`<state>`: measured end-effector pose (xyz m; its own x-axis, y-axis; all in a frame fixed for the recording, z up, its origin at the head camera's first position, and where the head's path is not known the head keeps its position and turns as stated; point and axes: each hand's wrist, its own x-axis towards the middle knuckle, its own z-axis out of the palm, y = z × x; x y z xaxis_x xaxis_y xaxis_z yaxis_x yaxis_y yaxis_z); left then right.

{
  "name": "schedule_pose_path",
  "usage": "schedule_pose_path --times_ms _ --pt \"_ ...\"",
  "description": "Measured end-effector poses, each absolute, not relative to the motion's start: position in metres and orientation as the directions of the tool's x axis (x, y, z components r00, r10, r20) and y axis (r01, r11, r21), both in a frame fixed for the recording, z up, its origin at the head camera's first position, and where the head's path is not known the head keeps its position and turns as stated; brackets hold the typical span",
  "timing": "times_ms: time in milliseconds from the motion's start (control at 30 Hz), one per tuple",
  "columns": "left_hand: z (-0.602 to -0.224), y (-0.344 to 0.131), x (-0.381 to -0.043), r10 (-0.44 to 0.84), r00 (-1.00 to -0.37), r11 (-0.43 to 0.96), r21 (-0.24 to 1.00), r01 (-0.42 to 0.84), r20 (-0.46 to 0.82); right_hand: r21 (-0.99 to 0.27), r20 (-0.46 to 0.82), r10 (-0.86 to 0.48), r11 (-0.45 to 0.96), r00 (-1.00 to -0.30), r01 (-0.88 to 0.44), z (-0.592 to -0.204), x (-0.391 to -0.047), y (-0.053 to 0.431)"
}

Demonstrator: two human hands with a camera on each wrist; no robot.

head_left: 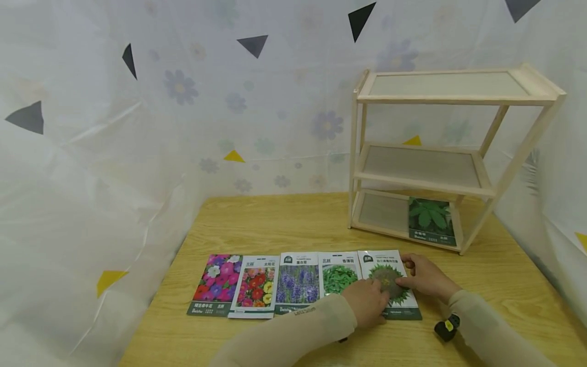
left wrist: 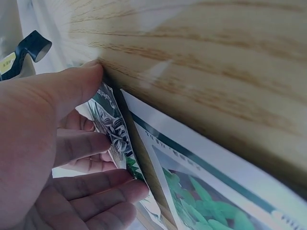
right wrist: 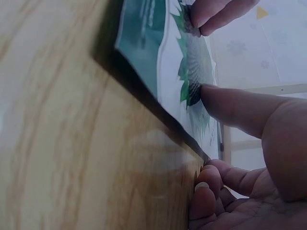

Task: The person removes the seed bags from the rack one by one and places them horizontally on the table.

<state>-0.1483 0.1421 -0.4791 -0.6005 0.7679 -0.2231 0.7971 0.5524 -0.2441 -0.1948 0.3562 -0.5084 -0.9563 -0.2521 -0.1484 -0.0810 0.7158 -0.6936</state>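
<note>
A sunflower seed packet (head_left: 380,261) with a dark green lower band lies at the right end of a row of seed packets. My right hand (head_left: 426,278) pinches its right edge, thumb on the printed face and fingers curled at the underside. A shadow shows beneath the packet edge (right wrist: 144,91) in the right wrist view. From the left, my left hand (head_left: 367,303) rests straight fingers on the packet's face, its thumb by the lower corner. Just left of it is a packet with green leaves (head_left: 338,278), partly covered by that hand.
Further left lie a lavender-pictured packet (head_left: 298,283), a red-and-yellow flower packet (head_left: 254,288) and a pink flower packet (head_left: 217,280). A three-tier wooden rack (head_left: 426,186) stands at the back right, with a green leaf packet (head_left: 431,221) on its bottom shelf.
</note>
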Motion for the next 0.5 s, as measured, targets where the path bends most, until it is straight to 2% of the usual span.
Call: schedule_pose_path --times_ms 367,500 --pt "-0.4779 0.1455 -0.1495 0.751 -0.606 0.557 -0.242 0.794 -0.260 -0.699 -0.127 -0.261 0.708 -0.957 -0.100 -0.5100 -0.1949 0.3577" --pt "-0.4792 0.1450 -0.1494 0.765 -0.600 0.545 -0.261 0.797 -0.233 -0.696 -0.106 -0.265 0.708 -0.958 -0.119 -0.5105 -0.1942 0.3582"
